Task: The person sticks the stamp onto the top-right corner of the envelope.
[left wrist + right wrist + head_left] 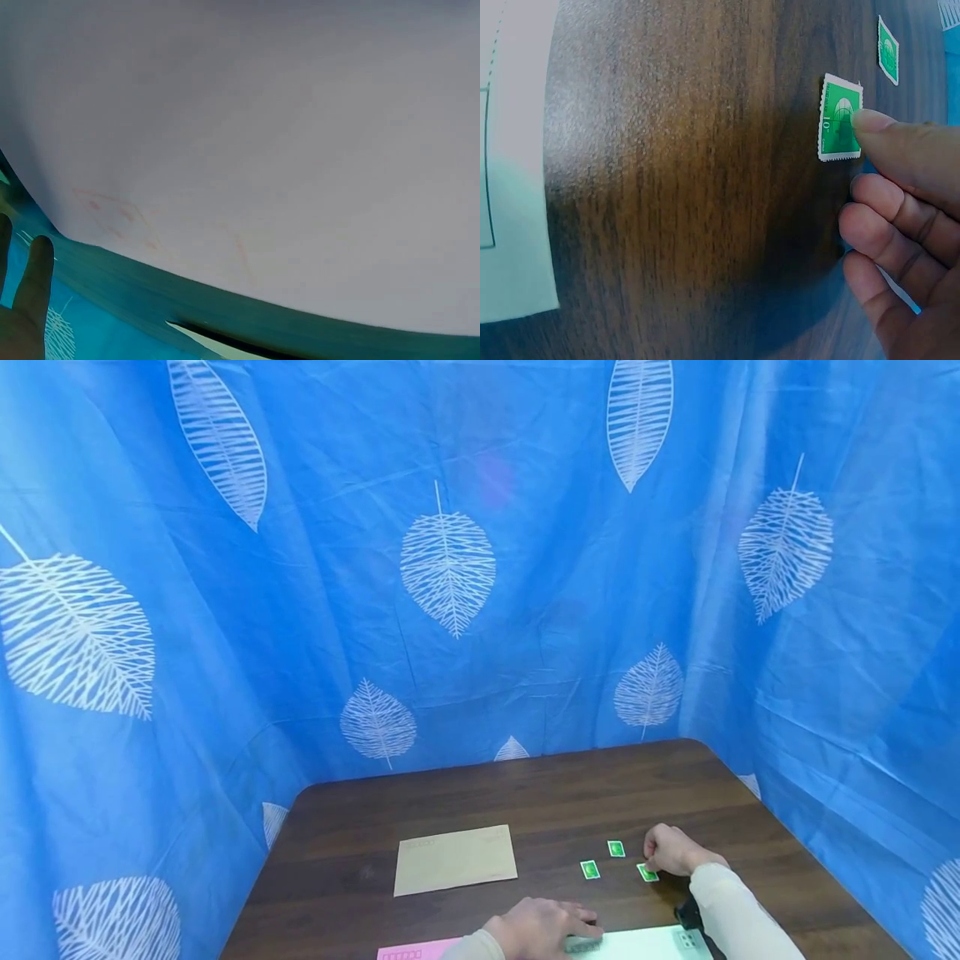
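Observation:
My right hand (678, 850) pinches the edge of a green postage stamp (841, 120) with white perforated borders, thumb over its face. The other fingers are curled, and the stamp stays close over the table. My left hand (542, 928) rests with its fingers extended on a mint-green envelope (637, 941) at the front edge of the head view. Left of that hand, a pink envelope (408, 952) shows partly. Two more green stamps, a left one (590, 869) and a farther one (616, 849), lie left of the right hand.
A tan envelope (456, 860) lies on the dark wooden table (345, 827), beyond and left of my left hand. Blue curtains (525, 610) with white leaf prints surround the table. A large pale surface (262, 150) with faint red marks fills most of the left wrist view.

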### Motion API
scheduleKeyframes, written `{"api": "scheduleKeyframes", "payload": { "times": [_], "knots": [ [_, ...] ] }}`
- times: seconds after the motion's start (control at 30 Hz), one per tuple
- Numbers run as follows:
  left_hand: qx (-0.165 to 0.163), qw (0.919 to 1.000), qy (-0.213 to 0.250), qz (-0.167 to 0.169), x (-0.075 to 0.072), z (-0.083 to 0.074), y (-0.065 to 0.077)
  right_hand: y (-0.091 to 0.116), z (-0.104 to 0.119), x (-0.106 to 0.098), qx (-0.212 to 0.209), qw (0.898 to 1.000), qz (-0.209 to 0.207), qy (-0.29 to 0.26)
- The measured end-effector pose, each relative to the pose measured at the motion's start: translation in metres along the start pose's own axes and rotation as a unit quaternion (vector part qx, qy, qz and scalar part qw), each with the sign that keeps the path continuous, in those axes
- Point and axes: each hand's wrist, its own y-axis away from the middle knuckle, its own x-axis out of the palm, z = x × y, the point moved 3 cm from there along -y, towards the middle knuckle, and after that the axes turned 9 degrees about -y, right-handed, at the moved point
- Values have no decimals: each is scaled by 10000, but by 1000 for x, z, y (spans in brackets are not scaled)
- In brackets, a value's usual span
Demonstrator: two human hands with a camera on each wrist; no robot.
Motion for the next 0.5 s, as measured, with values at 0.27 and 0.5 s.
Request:
{"api": "scheduleKeyframes", "payload": {
  "times": [0.27,0.5],
  "knots": [
    [199,9991,-355,-146,0,-5,-2,-2,-3,-3,-124,9998,4,-126],
    [256,9995,-167,-55,2,-11,-3,0,-14,-3,18,9996,-12,-291]
  ]
}}
